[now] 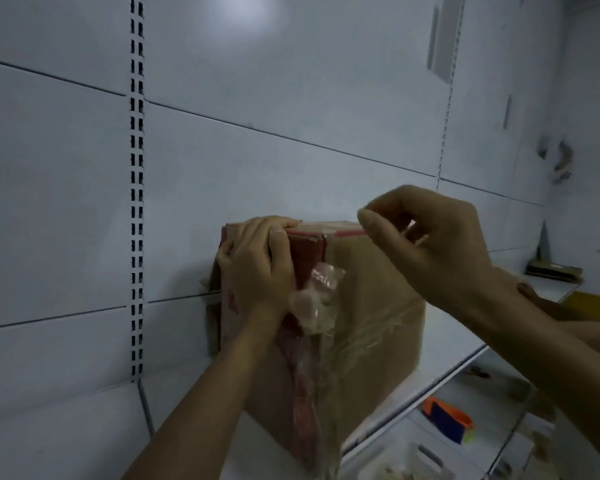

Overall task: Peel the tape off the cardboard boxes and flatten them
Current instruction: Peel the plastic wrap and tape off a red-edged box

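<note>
"Cardboard box [378,289]: where have I got it?"

"It stands on the white shelf [257,452], close to the back panel [291,150], with one corner turned towards you. Your left hand [257,268] grips the top left corner, fingers curled over the upper edge. A crumpled wad of clear tape [317,299] hangs down the near corner. Your right hand [430,244] is just above the top right edge, thumb and forefinger pinched together. They are most likely on a tape end, though the strip is too clear to make out there."

"How do I pull it well?"

"Bear down with the left hand so the box can't lift or slide. Draw the tape low and back along its own line, slowly, not straight up. That should bring it off whole and tear less card. Mind the loose wad, which will probably stick to your wrist."
</note>
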`<action>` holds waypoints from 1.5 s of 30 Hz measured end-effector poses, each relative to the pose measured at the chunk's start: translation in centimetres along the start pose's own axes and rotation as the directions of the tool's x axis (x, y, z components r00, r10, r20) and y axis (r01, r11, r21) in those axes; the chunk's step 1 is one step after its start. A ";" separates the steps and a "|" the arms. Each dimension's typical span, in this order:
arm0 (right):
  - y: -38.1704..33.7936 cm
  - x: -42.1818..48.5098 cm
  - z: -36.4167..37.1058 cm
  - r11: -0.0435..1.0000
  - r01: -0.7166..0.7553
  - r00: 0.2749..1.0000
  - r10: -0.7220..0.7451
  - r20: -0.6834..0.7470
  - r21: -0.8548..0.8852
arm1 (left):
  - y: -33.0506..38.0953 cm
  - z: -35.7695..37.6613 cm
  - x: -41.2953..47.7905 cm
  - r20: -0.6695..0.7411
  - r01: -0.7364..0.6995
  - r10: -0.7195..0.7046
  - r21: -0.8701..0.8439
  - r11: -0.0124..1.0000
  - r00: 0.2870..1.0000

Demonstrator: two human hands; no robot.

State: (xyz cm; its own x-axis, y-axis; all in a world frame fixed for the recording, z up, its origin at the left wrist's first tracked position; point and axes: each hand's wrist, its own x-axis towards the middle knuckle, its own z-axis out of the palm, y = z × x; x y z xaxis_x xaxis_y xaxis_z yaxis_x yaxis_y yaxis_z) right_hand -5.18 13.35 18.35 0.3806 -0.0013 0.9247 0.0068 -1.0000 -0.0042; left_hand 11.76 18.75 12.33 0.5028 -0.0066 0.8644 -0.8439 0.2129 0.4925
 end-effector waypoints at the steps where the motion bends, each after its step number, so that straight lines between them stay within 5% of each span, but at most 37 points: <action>1: 0.8 0.6 0.4 0.997 -0.049 0.999 0.050 -0.004 0.066 | 0.0 0.0 0.0 -0.008 0.001 -0.001 -0.025 1.000 1.000; 3: 2.0 2.0 0.8 0.975 -0.164 0.970 0.132 0.203 0.150 | 0.0 0.1 0.0 -0.032 -0.019 0.017 -0.053 0.998 0.999; 5: 2.5 3.4 0.9 0.943 -0.290 0.834 0.165 0.526 0.165 | -0.1 0.2 0.1 -0.050 -0.034 0.031 -0.066 0.997 0.998; 7: 2.3 3.6 1.4 0.913 -0.354 0.756 0.151 0.636 0.204 | -0.2 0.3 0.2 -0.055 -0.024 0.020 -0.082 0.996 0.998; 14: 1.8 3.0 2.4 0.829 -0.363 0.867 0.134 0.479 0.426 | -0.5 0.5 0.3 -0.058 -0.026 0.020 -0.099 0.995 0.998; 18: 0.9 0.9 3.8 0.994 0.039 0.997 -0.046 0.069 0.099 | -0.8 0.5 0.2 -0.054 -0.033 0.028 -0.103 0.994 0.998; 21: 0.6 -0.6 3.9 0.964 0.240 0.943 -0.259 -0.210 -0.113 | -1.0 0.5 0.3 -0.051 -0.023 0.017 -0.113 0.993 0.999; 23: 0.6 -0.4 3.3 0.958 0.263 0.922 -0.283 -0.263 -0.112 | -1.2 0.6 0.3 -0.047 -0.021 0.014 -0.134 0.991 0.999; 26: 1.0 1.0 2.4 0.995 0.061 0.998 -0.061 0.004 0.078 | -1.4 0.7 0.3 -0.036 -0.031 0.027 -0.112 0.993 0.999; 30: 3.3 2.7 2.3 0.913 -0.292 0.853 0.114 0.509 0.285 | -1.1 0.5 0.0 -0.040 -0.035 0.032 -0.077 0.996 0.999; 33: 3.8 3.5 2.1 0.821 -0.380 0.838 0.109 0.535 0.427 | -1.2 0.6 0.0 -0.059 -0.063 0.059 -0.076 0.995 0.997; 37: 3.5 5.1 1.4 0.867 -0.352 0.761 0.045 0.647 0.353 | -1.0 0.7 0.1 -0.080 -0.080 0.074 -0.068 0.994 0.994; 39: 3.1 5.9 0.8 0.909 -0.273 0.732 -0.016 0.681 0.315 | -0.6 0.7 0.1 -0.073 -0.073 0.068 -0.060 0.996 0.995; 42: 2.5 5.2 1.1 0.969 0.016 0.826 -0.151 0.543 0.245 | -0.7 0.5 0.1 -0.055 -0.048 0.044 -0.073 0.996 0.998; 45: 2.6 2.3 2.7 0.860 0.439 0.893 -0.387 0.229 -0.261 | -1.2 0.6 0.0 -0.052 -0.073 0.069 -0.093 0.993 0.996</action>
State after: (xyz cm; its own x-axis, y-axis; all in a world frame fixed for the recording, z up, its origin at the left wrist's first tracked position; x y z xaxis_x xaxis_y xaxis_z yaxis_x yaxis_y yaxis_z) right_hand -1.75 10.77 19.45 0.5488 0.3878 0.7405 -0.0682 -0.8622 0.5020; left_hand 12.67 17.88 11.82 0.4529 0.0592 0.8896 -0.8573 0.3030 0.4163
